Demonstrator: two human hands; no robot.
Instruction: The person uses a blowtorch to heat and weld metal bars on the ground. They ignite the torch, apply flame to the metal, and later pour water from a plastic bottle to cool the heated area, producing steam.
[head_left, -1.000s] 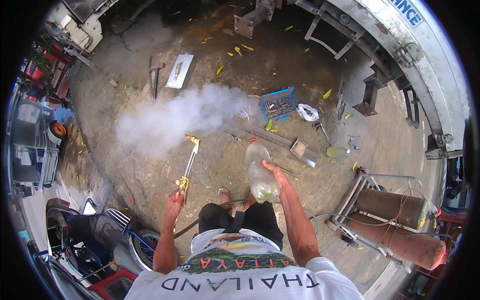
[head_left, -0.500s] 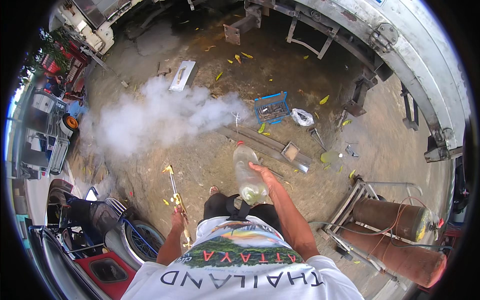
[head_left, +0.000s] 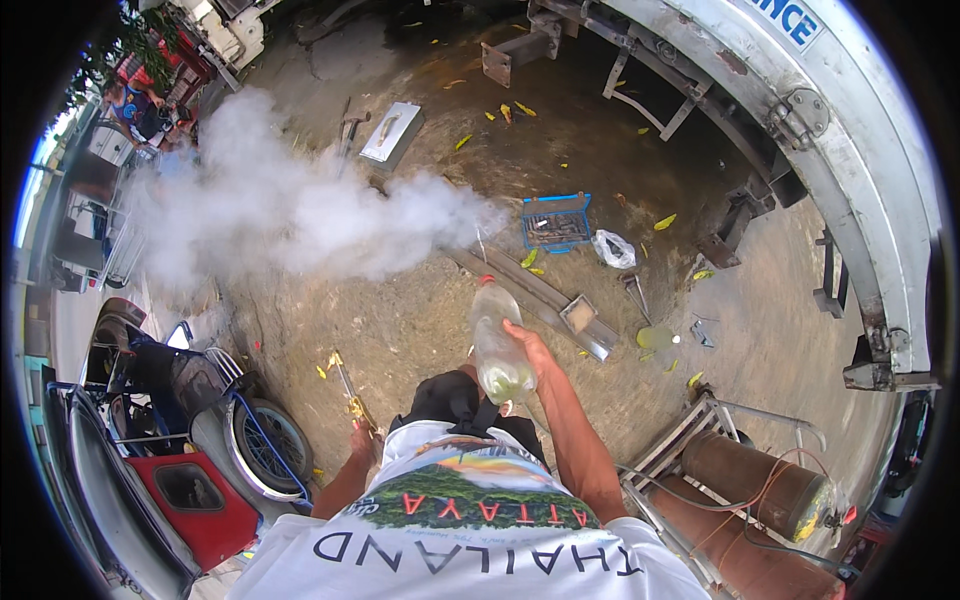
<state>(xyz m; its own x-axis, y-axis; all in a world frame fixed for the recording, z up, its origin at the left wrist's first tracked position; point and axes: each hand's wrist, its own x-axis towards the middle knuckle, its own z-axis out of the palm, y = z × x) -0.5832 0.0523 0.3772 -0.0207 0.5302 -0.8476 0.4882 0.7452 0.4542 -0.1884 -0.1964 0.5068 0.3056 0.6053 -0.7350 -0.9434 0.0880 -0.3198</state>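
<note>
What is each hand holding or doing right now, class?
Left hand: closed on a brass cutting torch.
Right hand: closed around a clear plastic bottle, tilted.

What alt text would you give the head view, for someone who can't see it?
Seen from above, a person's right hand tilts a clear plastic bottle over metal bars on dirt ground, and the left hand grips a brass torch. White smoke drifts left.

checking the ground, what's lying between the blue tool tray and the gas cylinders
In the head view, between the blue tool tray and gas cylinders: a white plastic bag, small tools and yellow leaves on dirt.
</note>
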